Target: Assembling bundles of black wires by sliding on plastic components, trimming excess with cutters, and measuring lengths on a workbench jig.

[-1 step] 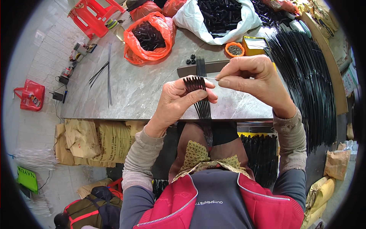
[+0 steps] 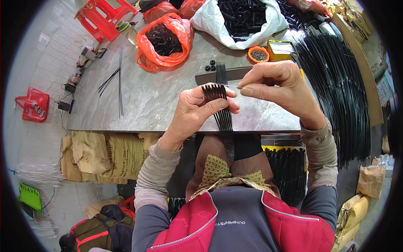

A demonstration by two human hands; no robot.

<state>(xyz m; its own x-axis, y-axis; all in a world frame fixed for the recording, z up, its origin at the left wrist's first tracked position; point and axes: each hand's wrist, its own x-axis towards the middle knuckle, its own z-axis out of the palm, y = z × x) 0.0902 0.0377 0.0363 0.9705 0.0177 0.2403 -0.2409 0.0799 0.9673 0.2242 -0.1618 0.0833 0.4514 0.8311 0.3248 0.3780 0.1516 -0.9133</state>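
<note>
My left hand (image 2: 189,110) is closed around a fanned bundle of thin black ribs (image 2: 224,120), its thumb laid across them just below their dark rounded ends. The ribs run down past the table's near edge toward my lap. Slightly higher and to the right, my right hand (image 2: 279,90) pinches a thin pale wire (image 2: 232,86) between thumb and forefinger. That wire stretches left to the rib ends; whether it passes through them is too small to tell. Just beyond my left hand, more thin black rods (image 2: 221,72) lie over a dark grey bar (image 2: 206,78).
Small black round parts (image 2: 212,65) sit behind the bar. An orange bowl of tiny metal pieces (image 2: 258,54), a yellow box (image 2: 282,48) and bags of black parts, one red (image 2: 145,52) and one white (image 2: 210,21), stand farther back. Long black rods (image 2: 336,96) pile at right; loose rods (image 2: 121,84) lie left.
</note>
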